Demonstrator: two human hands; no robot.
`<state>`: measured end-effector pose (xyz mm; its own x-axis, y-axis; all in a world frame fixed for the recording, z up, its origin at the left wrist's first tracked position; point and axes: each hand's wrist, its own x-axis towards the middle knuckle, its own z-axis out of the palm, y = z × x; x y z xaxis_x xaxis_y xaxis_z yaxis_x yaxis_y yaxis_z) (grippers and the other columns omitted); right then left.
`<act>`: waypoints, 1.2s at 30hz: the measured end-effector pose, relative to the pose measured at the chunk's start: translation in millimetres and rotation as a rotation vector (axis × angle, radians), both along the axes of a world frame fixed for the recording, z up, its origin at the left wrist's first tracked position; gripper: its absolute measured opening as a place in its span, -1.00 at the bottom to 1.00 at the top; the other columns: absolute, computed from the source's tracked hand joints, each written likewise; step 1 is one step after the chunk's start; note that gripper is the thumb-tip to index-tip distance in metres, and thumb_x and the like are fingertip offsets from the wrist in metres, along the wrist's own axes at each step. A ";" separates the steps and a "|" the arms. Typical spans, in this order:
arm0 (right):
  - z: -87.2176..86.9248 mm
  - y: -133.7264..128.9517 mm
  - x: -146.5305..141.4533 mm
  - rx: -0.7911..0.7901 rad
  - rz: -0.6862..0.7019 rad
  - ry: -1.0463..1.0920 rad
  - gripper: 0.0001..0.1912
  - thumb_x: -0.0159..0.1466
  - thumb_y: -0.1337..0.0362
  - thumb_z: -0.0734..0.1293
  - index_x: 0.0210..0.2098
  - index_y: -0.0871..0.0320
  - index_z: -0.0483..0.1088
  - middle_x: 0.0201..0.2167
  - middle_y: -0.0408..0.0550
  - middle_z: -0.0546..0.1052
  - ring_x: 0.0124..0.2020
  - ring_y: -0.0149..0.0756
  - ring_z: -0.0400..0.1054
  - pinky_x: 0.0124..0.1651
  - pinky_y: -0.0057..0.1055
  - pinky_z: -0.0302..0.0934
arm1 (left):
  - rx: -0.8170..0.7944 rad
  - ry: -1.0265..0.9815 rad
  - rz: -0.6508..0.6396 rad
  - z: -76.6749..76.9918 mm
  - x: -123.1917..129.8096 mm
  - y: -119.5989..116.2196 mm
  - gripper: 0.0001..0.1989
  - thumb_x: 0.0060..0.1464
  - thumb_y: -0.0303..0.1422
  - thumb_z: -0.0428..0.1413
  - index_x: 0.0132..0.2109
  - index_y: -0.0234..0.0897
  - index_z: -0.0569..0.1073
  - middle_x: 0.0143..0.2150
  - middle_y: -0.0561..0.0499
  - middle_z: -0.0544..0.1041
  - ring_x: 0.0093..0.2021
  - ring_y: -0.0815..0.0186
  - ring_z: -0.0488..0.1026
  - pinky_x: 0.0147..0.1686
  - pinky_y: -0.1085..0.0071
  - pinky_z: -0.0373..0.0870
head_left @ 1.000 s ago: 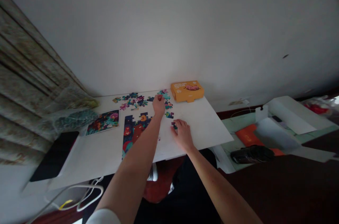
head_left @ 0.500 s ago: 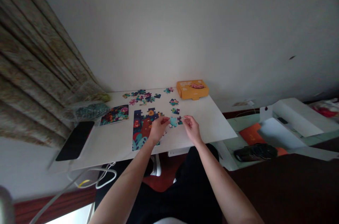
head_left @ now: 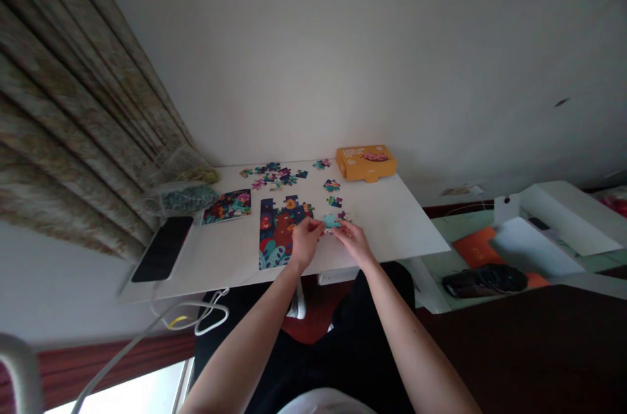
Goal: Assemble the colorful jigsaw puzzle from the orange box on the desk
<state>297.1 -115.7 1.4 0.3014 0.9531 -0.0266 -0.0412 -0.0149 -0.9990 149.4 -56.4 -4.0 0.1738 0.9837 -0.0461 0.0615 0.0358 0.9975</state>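
Observation:
My left hand (head_left: 306,243) is closed, its thumb and fingers pinched at the left side of a light blue puzzle piece (head_left: 331,221). From the right, my right hand (head_left: 354,243) has its fingertips together on the same piece, low over the table. Just behind the right fingers lies a small dark and pink puzzle piece (head_left: 343,214). A partly assembled puzzle (head_left: 277,228) with a brown bear-like figure lies left of the hands, its right part covered by my left hand. Two multicoloured pieces, one a puzzle piece (head_left: 332,185), lie farther back.
Loose puzzle pieces (head_left: 284,175) are spread along the back of the white table (head_left: 392,224). An orange box (head_left: 366,163) stands at the back right. Leftward are a picture card (head_left: 226,206), a plastic bag (head_left: 183,198) and a black phone (head_left: 163,249). A white cable (head_left: 147,322) hangs off the front left.
My right hand has moved left and closer to my left hand, onto the light blue piece. The dark and pink piece now shows behind its fingers. The whole view has shifted slightly.

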 end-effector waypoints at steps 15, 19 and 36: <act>-23.4 3.1 5.1 0.043 0.021 -0.091 -0.50 0.12 -0.05 0.52 -0.07 0.09 0.48 -0.43 -0.15 0.57 -0.41 -0.26 0.45 -0.29 -0.37 0.30 | 0.516 0.481 -0.259 17.2 -42.3 11.2 -0.79 0.27 -0.47 0.06 -0.07 -0.20 0.57 -0.09 -0.06 0.65 -0.07 0.22 0.59 0.00 0.27 0.51; -31.2 8.7 2.1 0.007 0.046 -0.256 -0.58 0.17 -0.02 0.48 -0.08 0.08 0.49 -0.41 -0.13 0.58 -0.37 -0.23 0.48 -0.28 -0.37 0.31 | 0.780 0.737 -0.357 11.2 -78.1 -0.9 -0.76 0.33 -0.39 0.07 0.05 -0.16 0.56 0.06 -0.08 0.62 0.10 0.16 0.55 0.21 0.12 0.43; -10.1 -7.4 -25.4 0.187 -0.060 -1.017 -0.79 0.38 0.21 0.33 -0.04 0.05 0.56 -0.05 0.06 0.56 -0.03 -0.10 0.46 0.02 -0.22 0.37 | 0.909 0.937 -0.413 6.4 -96.8 -23.1 -0.62 0.40 -0.22 0.03 0.25 -0.22 0.48 0.26 -0.13 0.52 0.29 0.10 0.41 0.39 0.00 0.21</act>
